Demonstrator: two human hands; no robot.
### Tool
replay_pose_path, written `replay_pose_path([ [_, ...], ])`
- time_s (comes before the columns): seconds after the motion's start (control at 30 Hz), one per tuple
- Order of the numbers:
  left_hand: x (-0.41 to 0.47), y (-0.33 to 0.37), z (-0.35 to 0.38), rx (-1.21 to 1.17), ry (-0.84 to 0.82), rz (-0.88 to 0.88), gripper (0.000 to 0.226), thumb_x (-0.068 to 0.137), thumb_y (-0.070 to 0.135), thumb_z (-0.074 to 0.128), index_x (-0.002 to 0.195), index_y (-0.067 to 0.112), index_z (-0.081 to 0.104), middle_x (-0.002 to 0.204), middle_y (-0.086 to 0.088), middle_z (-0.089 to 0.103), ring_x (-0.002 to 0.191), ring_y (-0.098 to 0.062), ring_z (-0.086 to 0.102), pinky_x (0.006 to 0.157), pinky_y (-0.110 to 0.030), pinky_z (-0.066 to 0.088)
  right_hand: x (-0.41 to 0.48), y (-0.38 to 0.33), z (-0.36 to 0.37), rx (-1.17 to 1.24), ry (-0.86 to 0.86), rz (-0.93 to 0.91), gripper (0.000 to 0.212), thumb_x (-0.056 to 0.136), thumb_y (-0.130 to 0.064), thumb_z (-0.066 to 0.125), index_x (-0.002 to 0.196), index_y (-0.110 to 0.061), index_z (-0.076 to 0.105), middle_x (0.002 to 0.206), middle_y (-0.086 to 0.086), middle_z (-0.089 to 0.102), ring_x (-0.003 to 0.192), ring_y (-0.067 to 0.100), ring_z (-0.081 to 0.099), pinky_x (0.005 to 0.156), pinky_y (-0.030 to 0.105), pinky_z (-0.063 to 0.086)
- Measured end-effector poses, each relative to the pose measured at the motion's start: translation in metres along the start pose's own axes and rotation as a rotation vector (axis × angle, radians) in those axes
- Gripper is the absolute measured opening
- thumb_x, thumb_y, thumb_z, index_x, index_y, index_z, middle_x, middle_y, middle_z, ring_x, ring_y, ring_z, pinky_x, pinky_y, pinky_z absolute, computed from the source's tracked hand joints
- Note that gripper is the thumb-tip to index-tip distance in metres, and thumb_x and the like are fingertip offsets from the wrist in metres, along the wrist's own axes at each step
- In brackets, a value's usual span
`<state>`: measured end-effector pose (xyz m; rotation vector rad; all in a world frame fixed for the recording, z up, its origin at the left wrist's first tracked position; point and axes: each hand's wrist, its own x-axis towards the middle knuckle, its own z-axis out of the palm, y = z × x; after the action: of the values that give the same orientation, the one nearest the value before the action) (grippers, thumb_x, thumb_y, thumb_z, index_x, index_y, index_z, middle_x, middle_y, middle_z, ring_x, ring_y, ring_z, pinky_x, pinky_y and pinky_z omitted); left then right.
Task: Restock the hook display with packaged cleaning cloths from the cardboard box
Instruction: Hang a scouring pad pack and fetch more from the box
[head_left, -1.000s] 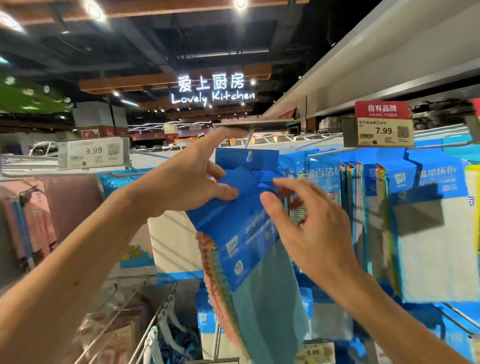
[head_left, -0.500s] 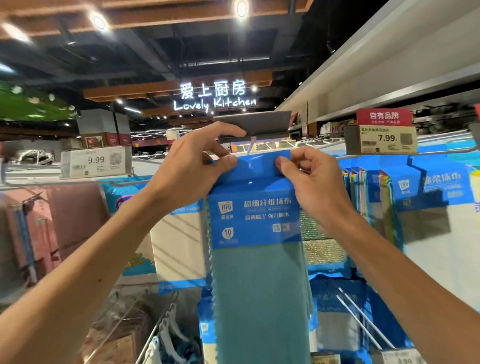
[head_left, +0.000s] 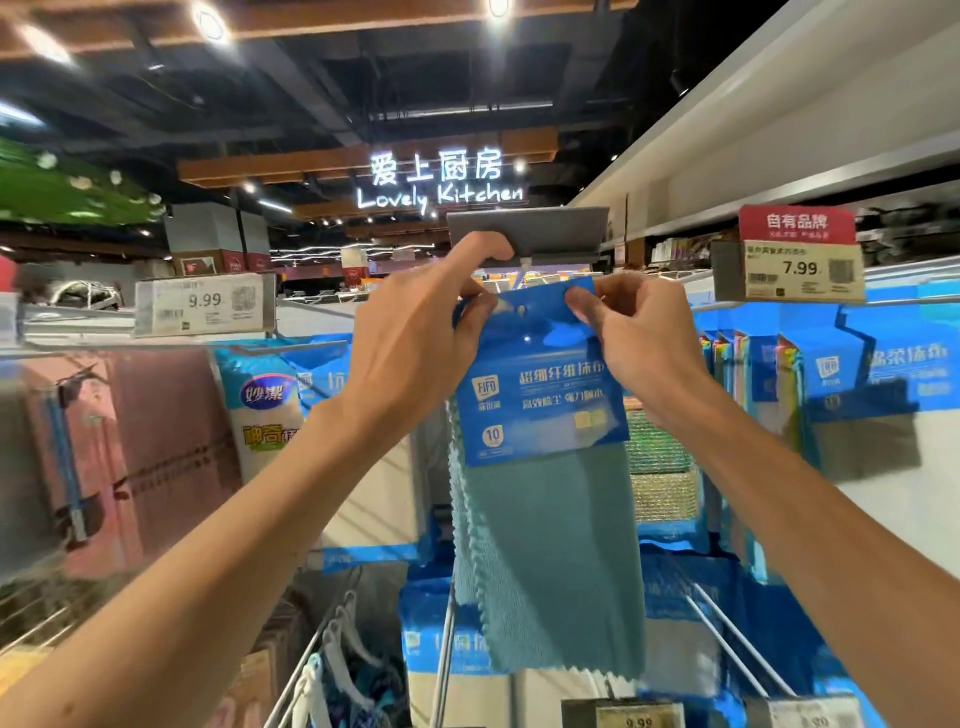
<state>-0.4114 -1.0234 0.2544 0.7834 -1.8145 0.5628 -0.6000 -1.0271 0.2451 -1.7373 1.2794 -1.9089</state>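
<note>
**Cloth pack held up at the hook tip**

The pack of teal microfibre cloths with a glossy blue card header (head_left: 540, 395) hangs flat, facing the camera, in the middle of the hook display. The header has white Chinese lettering, a FIFO logo and a "10" in a circle. The teal cloths fan out below it with zigzag-cut edges, stacked several deep on the left side.

The left hand (head_left: 415, 353) pinches the header's top left corner, with its index finger raised to the grey plastic tag flap (head_left: 527, 228) just above. The right hand (head_left: 639, 343) pinches the top right corner. The small hang hole sits just under the pale hook tip (head_left: 522, 270); can't tell if it's threaded on.

Matching blue-header cloth packs (head_left: 831, 374) hang to the right under a 7.99 price tag (head_left: 802, 270). Pink folded cloths (head_left: 156, 441) hang to the left under a 9.99 price tag (head_left: 205, 304).
</note>
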Motion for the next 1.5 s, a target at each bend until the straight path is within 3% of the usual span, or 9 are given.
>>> replay_pose_path([
  [0.1,-0.015,-0.004,0.012,-0.078,0.062,-0.016,0.032,0.098,0.032,0.052,0.129,0.036,0.044,0.107,0.006,0.068,0.083,-0.017,0.065,0.068,-0.038,0.055,-0.005,0.01,0.003,-0.043,0.03,-0.002,0.013,0.091,-0.035,0.068,0.086,-0.025,0.063,0.083,-0.006,0.068,0.08,0.014,0.065,0.074,0.034,0.052],
  [0.2,-0.053,-0.005,0.026,-0.196,0.132,-0.117,0.054,0.097,0.044,0.052,0.146,0.024,0.038,0.134,0.001,0.052,0.113,-0.009,0.055,0.09,-0.026,0.047,-0.025,0.019,0.007,-0.026,0.165,-0.082,0.023,0.092,-0.043,0.064,0.107,-0.03,0.053,0.088,-0.011,0.065,0.084,0.009,0.065,0.073,0.029,0.052],
  [0.4,-0.09,-0.012,0.047,-0.344,0.097,-0.348,0.051,0.093,0.04,0.065,0.139,0.031,0.045,0.123,0.044,0.044,0.116,-0.009,0.053,0.095,-0.04,0.05,-0.078,0.071,0.03,-0.192,0.215,-0.323,0.053,0.088,-0.047,0.066,0.132,-0.025,0.046,0.108,-0.004,0.062,0.09,0.013,0.061,0.076,0.033,0.053],
  [0.6,-0.063,-0.053,0.093,-0.347,0.014,-0.511,0.045,0.087,0.038,0.071,0.127,0.025,0.055,0.113,-0.003,0.062,0.097,-0.03,0.064,0.086,-0.044,0.052,-0.03,0.086,0.045,-0.415,0.133,-0.208,0.056,0.095,-0.039,0.062,0.143,-0.016,0.042,0.13,0.01,0.058,0.111,0.029,0.06,0.088,0.04,0.048],
  [0.77,-0.056,-0.075,0.119,-0.277,-0.07,-0.52,0.052,0.082,0.041,0.059,0.128,0.019,0.055,0.112,-0.01,0.065,0.094,-0.032,0.063,0.08,-0.042,0.051,-0.013,0.097,0.062,-0.601,0.078,-0.162,0.047,0.099,-0.03,0.057,0.139,-0.011,0.042,0.131,0.013,0.055,0.114,0.031,0.054,0.075,0.029,0.036],
  [1.07,-0.043,-0.102,0.121,-0.143,-0.416,-0.544,0.061,0.094,0.025,0.065,0.149,0.031,0.039,0.117,-0.011,0.068,0.11,-0.029,0.063,0.094,-0.042,0.05,-0.018,0.111,0.058,-0.64,-0.11,-0.044,0.065,0.099,-0.029,0.057,0.155,-0.019,0.025,0.119,0.017,0.059,0.096,0.034,0.062,0.076,0.044,0.053],
  [1.17,-0.055,-0.09,0.097,-0.125,-0.408,-0.504,0.045,0.097,0.025,0.06,0.139,0.02,0.045,0.108,-0.01,0.069,0.104,-0.029,0.065,0.083,-0.031,0.048,-0.044,0.107,0.046,-0.641,-0.112,-0.035,0.046,0.097,-0.032,0.059,0.139,-0.02,0.044,0.105,0.007,0.064,0.088,0.028,0.062,0.067,0.036,0.049],
  [1.27,-0.082,-0.064,0.049,-0.081,-0.427,-0.425,0.013,0.099,0.029,0.057,0.1,0.016,0.057,0.079,-0.002,0.06,0.082,-0.027,0.065,0.066,-0.03,0.047,-0.086,0.093,0.034,-0.597,-0.083,-0.078,0.023,0.093,-0.036,0.063,0.104,-0.017,0.054,0.07,-0.008,0.05,0.064,0.012,0.051,0.057,0.031,0.035],
  [1.5,-0.205,0.01,-0.101,0.353,-0.708,-0.232,0.03,0.093,0.053,0.046,0.083,0.025,0.051,0.085,-0.001,0.066,0.078,-0.031,0.065,0.058,-0.031,0.04,-0.243,0.063,0.028,-0.378,-0.372,-0.188,0.034,0.076,-0.051,0.07,0.095,-0.026,0.058,0.074,-0.009,0.053,0.065,0.012,0.052,0.064,0.032,0.046],
])
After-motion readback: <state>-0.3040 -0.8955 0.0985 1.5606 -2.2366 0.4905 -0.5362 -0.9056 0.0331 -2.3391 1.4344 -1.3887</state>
